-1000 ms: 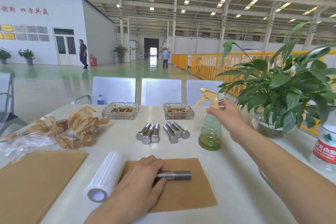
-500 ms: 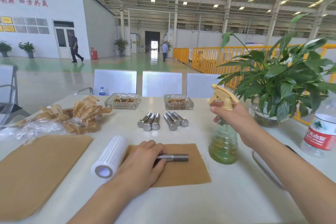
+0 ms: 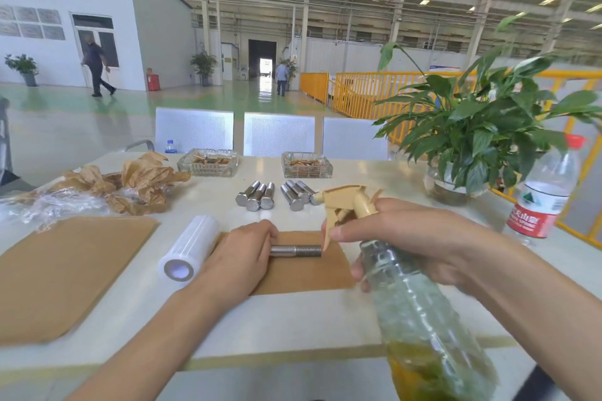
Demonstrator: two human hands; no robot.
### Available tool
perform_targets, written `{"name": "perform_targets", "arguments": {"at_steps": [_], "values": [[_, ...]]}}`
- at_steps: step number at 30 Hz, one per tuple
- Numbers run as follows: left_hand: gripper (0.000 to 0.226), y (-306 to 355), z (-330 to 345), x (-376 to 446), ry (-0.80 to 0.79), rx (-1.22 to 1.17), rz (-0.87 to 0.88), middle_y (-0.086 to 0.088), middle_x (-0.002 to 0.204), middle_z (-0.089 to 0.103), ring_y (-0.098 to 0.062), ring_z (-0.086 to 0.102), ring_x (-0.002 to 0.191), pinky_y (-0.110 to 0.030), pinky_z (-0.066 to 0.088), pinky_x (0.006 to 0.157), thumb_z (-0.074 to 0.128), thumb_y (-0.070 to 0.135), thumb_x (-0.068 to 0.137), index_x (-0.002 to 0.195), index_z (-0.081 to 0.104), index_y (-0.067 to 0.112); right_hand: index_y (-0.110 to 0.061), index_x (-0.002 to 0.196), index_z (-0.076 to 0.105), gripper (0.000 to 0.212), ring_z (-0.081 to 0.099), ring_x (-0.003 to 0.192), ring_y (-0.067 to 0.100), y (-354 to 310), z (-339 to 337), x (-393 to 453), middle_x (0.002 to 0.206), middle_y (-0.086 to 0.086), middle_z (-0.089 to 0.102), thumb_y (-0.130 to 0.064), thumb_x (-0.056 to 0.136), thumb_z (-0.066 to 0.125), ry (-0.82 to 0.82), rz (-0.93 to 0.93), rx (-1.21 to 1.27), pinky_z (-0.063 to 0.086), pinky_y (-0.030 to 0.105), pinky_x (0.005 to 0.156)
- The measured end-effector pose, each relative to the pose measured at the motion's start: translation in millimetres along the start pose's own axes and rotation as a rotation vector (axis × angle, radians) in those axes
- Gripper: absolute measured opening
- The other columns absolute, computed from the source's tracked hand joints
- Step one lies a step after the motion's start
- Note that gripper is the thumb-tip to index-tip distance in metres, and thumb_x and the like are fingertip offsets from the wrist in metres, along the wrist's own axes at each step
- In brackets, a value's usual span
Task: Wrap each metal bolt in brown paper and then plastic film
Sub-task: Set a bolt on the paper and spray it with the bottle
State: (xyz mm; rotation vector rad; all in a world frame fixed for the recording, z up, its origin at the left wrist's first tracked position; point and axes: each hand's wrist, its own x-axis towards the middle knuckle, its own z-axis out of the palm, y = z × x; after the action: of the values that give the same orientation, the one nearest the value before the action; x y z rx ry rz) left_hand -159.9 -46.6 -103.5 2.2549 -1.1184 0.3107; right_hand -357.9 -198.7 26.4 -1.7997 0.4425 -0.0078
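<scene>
A metal bolt (image 3: 296,251) lies on a small sheet of brown paper (image 3: 303,273) near the table's front. My left hand (image 3: 242,254) covers the bolt's head end; the threaded end sticks out to the right. My right hand (image 3: 407,238) holds a clear spray bottle (image 3: 420,312) with a tan trigger head, tilted, its nozzle pointing left above the bolt. A white roll of plastic film (image 3: 190,246) lies just left of my left hand. Two groups of bare bolts (image 3: 255,197) (image 3: 296,194) lie further back.
A larger brown sheet (image 3: 62,273) lies at the left, with crumpled paper and film (image 3: 107,187) behind it. Two glass trays (image 3: 208,162) (image 3: 307,164) stand at the back. A potted plant (image 3: 472,140) and a water bottle (image 3: 544,195) are at the right.
My right hand lifted the spray bottle off the table, brought it nearer and left, and tilted it over the bolt. My left hand stayed on the bolt.
</scene>
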Motion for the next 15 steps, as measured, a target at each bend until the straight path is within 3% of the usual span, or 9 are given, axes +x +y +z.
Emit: {"name": "perform_targets", "arguments": {"at_steps": [3, 6, 10, 15], "values": [[0.030, 0.6, -2.1, 0.7, 0.003, -0.022, -0.043, 0.008, 0.095, 0.066, -0.024, 0.062, 0.092, -0.035, 0.049, 0.077, 0.040, 0.009, 0.093, 0.102, 0.054, 0.034, -0.010, 0.117, 0.067, 0.041, 0.068, 0.056, 0.021, 6.1, 21.2, -0.5, 0.108, 0.009, 0.073, -0.024, 0.081, 0.081, -0.044, 0.067, -0.048, 0.058, 0.036, 0.062], [0.037, 1.2, -4.3, 0.4, 0.016, -0.048, -0.058, 0.007, 0.098, 0.069, -0.024, 0.064, 0.093, -0.037, 0.052, 0.082, 0.041, 0.002, 0.089, 0.109, 0.060, 0.027, -0.011, 0.117, 0.066, 0.042, 0.067, 0.051, 0.021, 16.4, 38.1, 10.0, 0.088, 0.006, 0.066, -0.022, 0.078, 0.079, 0.024, 0.143, -0.022, 0.057, 0.032, 0.057], [0.041, 6.2, -3.9, 0.0, 0.020, -0.031, -0.057, 0.005, 0.102, 0.071, -0.024, 0.065, 0.097, -0.040, 0.052, 0.086, 0.041, 0.001, 0.087, 0.114, 0.063, 0.023, -0.009, 0.120, 0.064, 0.040, 0.067, 0.048, 0.021, 25.3, 44.7, 27.3, 0.097, 0.010, 0.064, -0.017, 0.082, 0.072, 0.037, 0.250, -0.022, 0.054, 0.026, 0.047], [0.039, 10.0, -2.9, -3.3, 0.020, -0.048, -0.055, 0.007, 0.101, 0.069, -0.022, 0.064, 0.097, -0.039, 0.052, 0.086, 0.042, 0.001, 0.086, 0.109, 0.063, 0.024, -0.007, 0.106, 0.057, 0.019, 0.063, 0.041, 0.021, 23.3, 47.3, 41.1, 0.083, 0.014, 0.060, -0.010, 0.089, 0.065, 0.028, 0.313, -0.083, 0.055, 0.029, 0.046]]}}
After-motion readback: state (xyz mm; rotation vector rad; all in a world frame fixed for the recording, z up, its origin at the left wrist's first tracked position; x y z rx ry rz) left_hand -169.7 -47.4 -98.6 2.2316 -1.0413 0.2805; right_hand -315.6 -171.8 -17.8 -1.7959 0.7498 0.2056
